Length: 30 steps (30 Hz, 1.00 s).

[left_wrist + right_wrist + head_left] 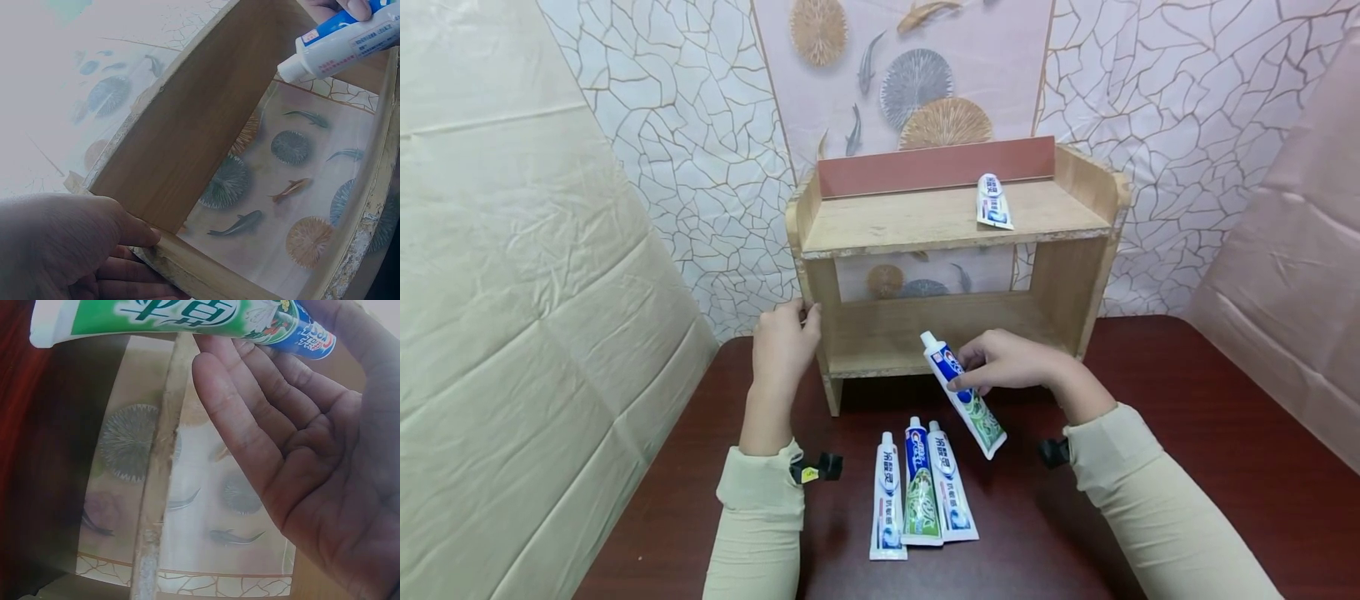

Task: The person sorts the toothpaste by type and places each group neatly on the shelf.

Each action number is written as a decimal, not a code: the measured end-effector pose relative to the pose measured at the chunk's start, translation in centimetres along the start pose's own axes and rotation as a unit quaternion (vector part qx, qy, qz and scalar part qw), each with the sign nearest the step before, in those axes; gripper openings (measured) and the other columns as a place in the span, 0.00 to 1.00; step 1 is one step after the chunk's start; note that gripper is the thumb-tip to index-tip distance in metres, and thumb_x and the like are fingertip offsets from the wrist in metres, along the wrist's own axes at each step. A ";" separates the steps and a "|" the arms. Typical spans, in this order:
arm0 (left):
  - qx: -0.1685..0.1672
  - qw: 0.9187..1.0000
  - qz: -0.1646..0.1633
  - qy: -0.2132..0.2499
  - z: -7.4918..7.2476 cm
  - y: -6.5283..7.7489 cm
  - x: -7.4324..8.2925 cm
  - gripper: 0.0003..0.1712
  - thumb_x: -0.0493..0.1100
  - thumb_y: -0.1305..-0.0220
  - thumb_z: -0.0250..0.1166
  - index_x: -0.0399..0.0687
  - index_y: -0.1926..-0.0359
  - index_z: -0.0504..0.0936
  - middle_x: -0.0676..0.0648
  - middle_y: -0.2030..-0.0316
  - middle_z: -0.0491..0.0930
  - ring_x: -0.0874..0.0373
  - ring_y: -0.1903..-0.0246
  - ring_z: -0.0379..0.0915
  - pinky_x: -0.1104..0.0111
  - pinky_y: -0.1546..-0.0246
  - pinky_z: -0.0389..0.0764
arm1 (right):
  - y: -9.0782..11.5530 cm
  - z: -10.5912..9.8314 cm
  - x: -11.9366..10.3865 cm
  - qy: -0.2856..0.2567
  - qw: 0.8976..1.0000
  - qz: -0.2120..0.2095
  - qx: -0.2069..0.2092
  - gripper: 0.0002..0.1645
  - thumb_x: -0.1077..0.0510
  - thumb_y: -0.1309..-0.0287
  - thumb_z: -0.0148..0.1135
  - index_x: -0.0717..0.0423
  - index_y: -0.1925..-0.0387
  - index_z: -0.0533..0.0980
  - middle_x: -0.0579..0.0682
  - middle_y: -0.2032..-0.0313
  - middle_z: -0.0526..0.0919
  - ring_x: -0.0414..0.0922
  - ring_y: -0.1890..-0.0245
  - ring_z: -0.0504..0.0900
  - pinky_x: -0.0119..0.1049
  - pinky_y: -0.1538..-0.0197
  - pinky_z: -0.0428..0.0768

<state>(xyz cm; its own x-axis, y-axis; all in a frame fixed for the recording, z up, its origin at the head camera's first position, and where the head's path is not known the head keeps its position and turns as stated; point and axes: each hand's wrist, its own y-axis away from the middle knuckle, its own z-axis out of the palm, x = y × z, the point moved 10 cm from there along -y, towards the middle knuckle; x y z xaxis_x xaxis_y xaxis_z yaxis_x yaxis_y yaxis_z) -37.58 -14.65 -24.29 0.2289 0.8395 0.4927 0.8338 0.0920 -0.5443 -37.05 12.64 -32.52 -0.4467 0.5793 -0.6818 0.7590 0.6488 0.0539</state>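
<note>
My right hand [1011, 360] pinches a blue, white and green toothpaste tube [973, 410] between thumb and fingers. The tube hangs tilted in front of the shelf's lower opening, white cap up and to the left. At the left side of the small wooden shelf [910, 223], my left hand [782, 342] grips the edge of the side board; the left wrist view shows its thumb [134, 228] on top and its fingers underneath. On the table before the shelf lie a white tube [887, 500], a blue-green tube [921, 500] and another white tube [951, 492], side by side, caps towards the shelf.
One white toothpaste tube [992, 202] lies on the shelf's upper board, right of centre. The shelf stands at the back of the dark red table [677, 508]. Patterned cloth [662, 167] hangs behind, and plain beige cloth [527, 333] closes off the left side.
</note>
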 end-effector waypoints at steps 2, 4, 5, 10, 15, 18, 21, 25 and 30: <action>0.002 1.000 0.003 0.001 -0.1 0.0 0.1 0.18 0.50 0.26 0.57 0.41 0.58 0.86 0.39 0.58 0.87 0.40 0.56 0.84 0.52 0.58 0.83 | 0.0 -0.2 -0.2 0.000 1.000 -0.001 0.001 0.14 0.47 0.38 0.69 0.54 0.63 0.83 0.46 0.65 0.88 0.44 0.67 0.87 0.40 0.63 0.85; 0.005 1.000 0.004 0.000 -0.1 0.0 0.1 0.18 0.49 0.27 0.58 0.41 0.59 0.87 0.39 0.58 0.87 0.40 0.57 0.84 0.52 0.59 0.83 | -0.1 -0.3 -0.4 0.000 1.000 0.000 0.002 0.14 0.47 0.39 0.69 0.54 0.62 0.83 0.46 0.65 0.88 0.44 0.67 0.87 0.40 0.62 0.85; 0.006 1.000 0.005 -0.001 -0.2 -0.1 0.1 0.18 0.49 0.27 0.58 0.40 0.59 0.87 0.39 0.58 0.88 0.40 0.57 0.84 0.52 0.59 0.83 | -0.1 -0.4 -0.5 -0.001 1.000 -0.001 0.002 0.14 0.47 0.39 0.69 0.54 0.62 0.83 0.47 0.65 0.88 0.45 0.66 0.87 0.40 0.62 0.85; 0.005 1.000 0.003 -0.001 -0.2 0.0 0.1 0.18 0.50 0.27 0.58 0.41 0.59 0.86 0.39 0.59 0.88 0.41 0.58 0.84 0.53 0.60 0.84 | -0.1 -0.5 -0.5 -0.003 1.000 0.001 0.002 0.16 0.47 0.39 0.70 0.55 0.59 0.84 0.48 0.64 0.88 0.44 0.65 0.87 0.39 0.62 0.86; 0.001 1.000 -0.001 -0.002 -0.1 0.0 0.1 0.17 0.50 0.27 0.58 0.42 0.60 0.86 0.39 0.60 0.88 0.39 0.58 0.84 0.52 0.59 0.83 | -0.2 -0.8 -0.7 0.001 1.000 0.000 0.003 0.18 0.47 0.39 0.69 0.57 0.58 0.83 0.49 0.63 0.88 0.44 0.65 0.87 0.39 0.62 0.86; -0.001 1.000 -0.003 -0.001 -0.1 0.0 0.1 0.17 0.50 0.26 0.58 0.42 0.61 0.86 0.39 0.60 0.88 0.39 0.58 0.84 0.52 0.59 0.83 | -0.3 -1.2 -0.7 0.003 1.000 0.002 0.006 0.18 0.48 0.39 0.69 0.58 0.58 0.83 0.50 0.62 0.88 0.44 0.65 0.87 0.39 0.62 0.86; -0.001 1.000 -0.003 0.002 -0.1 0.0 0.1 0.18 0.50 0.26 0.57 0.42 0.60 0.86 0.39 0.59 0.87 0.40 0.58 0.84 0.53 0.59 0.83 | -0.5 -1.5 -0.7 0.007 1.000 0.003 0.009 0.18 0.48 0.38 0.69 0.58 0.57 0.83 0.50 0.62 0.88 0.44 0.65 0.87 0.39 0.62 0.86; 0.001 1.000 -0.002 0.002 -0.1 -0.1 0.1 0.18 0.50 0.26 0.57 0.41 0.59 0.86 0.38 0.58 0.87 0.41 0.57 0.84 0.53 0.59 0.83 | -0.9 -2.1 -0.7 0.016 1.000 0.007 0.017 0.18 0.47 0.37 0.68 0.58 0.58 0.83 0.49 0.63 0.88 0.45 0.66 0.87 0.39 0.62 0.86; 0.002 1.000 0.000 -0.001 0.0 0.0 0.0 0.18 0.50 0.27 0.58 0.41 0.59 0.86 0.38 0.59 0.87 0.40 0.57 0.84 0.52 0.58 0.83 | -1.3 -3.1 -0.1 0.015 0.999 0.029 0.042 0.19 0.46 0.37 0.68 0.58 0.59 0.84 0.49 0.65 0.87 0.49 0.66 0.86 0.44 0.59 0.85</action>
<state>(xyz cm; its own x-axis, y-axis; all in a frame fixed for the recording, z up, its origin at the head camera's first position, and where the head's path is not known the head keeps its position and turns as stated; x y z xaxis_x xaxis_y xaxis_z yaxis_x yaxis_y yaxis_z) -37.61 -14.65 -24.25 0.2278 0.8402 0.4922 0.8319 0.0947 -0.5468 -39.44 13.25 -30.29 -0.4133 0.6298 -0.6576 0.8204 0.5710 0.0312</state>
